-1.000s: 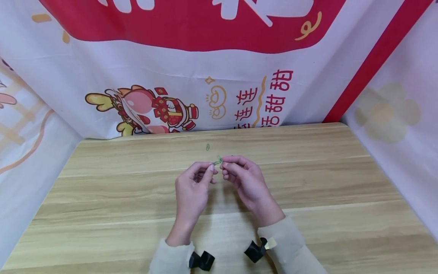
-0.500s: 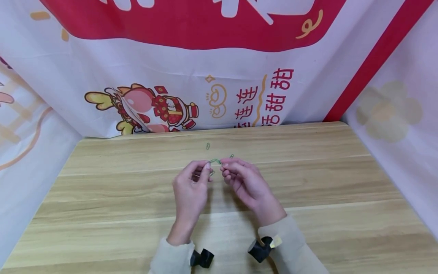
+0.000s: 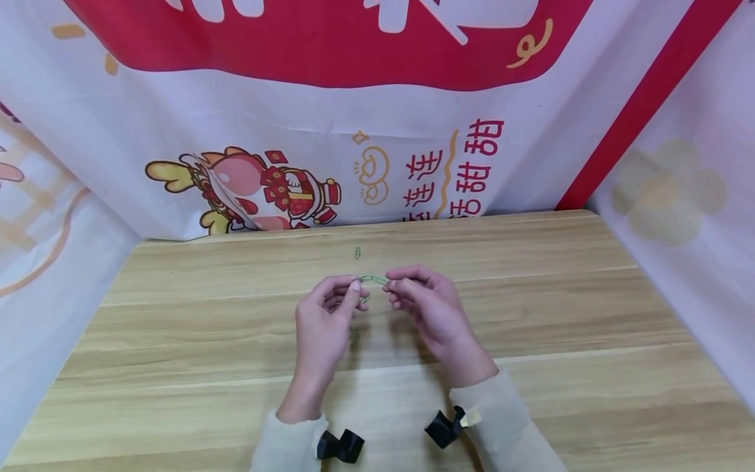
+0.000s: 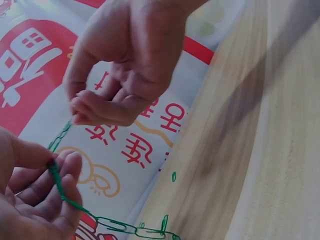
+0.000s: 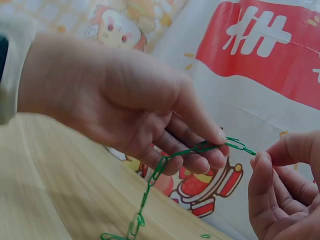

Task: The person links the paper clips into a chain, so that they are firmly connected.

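Note:
A chain of green paper clips (image 5: 159, 170) runs between the two hands, above the wooden table. My left hand (image 3: 321, 328) pinches it between thumb and fingers, and the rest of the chain drapes over the other fingers and hangs down toward the tabletop, as the right wrist view shows. My right hand (image 3: 439, 321) pinches the end clip with thumb and fingertips. Between the hands, a short stretch of linked clips (image 4: 61, 136) is drawn nearly straight. A loose green paper clip (image 3: 357, 252) lies on the table beyond the hands.
The wooden table (image 3: 177, 314) reaches to a printed cloth backdrop (image 3: 330, 111) at its far edge, with cloth walls on both sides. Beige sleeves cover both forearms, and a small black wrist camera (image 3: 444, 429) sticks out from the right one.
The hands have moved slightly apart, and the clips between them now lie straighter. A clip seen just beyond my right hand half a second ago is now hidden.

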Demonstrator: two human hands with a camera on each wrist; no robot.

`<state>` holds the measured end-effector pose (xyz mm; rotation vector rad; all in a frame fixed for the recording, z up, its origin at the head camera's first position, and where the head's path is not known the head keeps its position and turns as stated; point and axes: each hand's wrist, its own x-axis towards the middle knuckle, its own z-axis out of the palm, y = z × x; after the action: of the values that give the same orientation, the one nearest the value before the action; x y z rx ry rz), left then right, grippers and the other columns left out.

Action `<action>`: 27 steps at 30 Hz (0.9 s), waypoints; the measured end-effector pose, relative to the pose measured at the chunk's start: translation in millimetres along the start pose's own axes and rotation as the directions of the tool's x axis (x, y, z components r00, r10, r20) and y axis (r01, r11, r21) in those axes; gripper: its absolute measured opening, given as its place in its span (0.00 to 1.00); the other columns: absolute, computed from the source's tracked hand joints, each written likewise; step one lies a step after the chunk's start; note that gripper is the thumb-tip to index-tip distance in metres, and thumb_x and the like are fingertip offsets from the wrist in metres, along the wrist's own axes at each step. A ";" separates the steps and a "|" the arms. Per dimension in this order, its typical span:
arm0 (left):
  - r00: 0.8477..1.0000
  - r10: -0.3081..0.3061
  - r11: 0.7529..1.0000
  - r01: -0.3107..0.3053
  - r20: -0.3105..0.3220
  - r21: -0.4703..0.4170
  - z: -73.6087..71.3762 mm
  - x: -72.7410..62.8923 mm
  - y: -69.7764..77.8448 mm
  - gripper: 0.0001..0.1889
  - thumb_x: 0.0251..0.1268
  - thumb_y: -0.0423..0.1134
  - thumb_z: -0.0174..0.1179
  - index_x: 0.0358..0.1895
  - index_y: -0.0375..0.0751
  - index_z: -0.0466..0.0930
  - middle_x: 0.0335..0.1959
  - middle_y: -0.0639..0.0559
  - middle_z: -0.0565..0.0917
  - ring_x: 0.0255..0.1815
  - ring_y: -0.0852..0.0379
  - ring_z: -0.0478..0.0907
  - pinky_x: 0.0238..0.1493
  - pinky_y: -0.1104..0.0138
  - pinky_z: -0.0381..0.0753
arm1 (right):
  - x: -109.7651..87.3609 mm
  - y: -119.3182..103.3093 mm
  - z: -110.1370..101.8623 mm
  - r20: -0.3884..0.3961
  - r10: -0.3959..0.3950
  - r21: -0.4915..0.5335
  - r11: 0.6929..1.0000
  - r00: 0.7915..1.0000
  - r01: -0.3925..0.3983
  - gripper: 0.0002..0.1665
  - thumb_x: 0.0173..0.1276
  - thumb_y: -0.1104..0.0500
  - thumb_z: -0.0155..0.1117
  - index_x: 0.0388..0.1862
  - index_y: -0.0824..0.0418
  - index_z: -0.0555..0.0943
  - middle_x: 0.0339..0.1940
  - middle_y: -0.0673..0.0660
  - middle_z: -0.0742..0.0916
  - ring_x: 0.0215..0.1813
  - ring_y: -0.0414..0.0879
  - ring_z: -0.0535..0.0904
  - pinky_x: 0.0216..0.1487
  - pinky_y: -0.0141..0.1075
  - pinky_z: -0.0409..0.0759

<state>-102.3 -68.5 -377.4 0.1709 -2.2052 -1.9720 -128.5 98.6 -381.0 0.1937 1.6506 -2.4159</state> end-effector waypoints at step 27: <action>0.969 -0.163 0.983 0.142 0.187 0.119 -5.9 7.8 -9.1 0.06 0.77 0.38 0.67 0.50 0.43 0.88 0.46 0.37 0.89 0.44 0.50 0.85 0.50 0.64 0.83 | -5.3 7.8 9.5 0.030 -0.346 -0.526 0.793 0.938 0.309 0.11 0.72 0.70 0.72 0.51 0.61 0.86 0.42 0.60 0.90 0.42 0.48 0.87 0.41 0.32 0.89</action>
<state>-109.0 -76.9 -385.3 0.1721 -2.4913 -2.0308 -121.4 87.5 -383.4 -0.1143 2.4802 -2.0662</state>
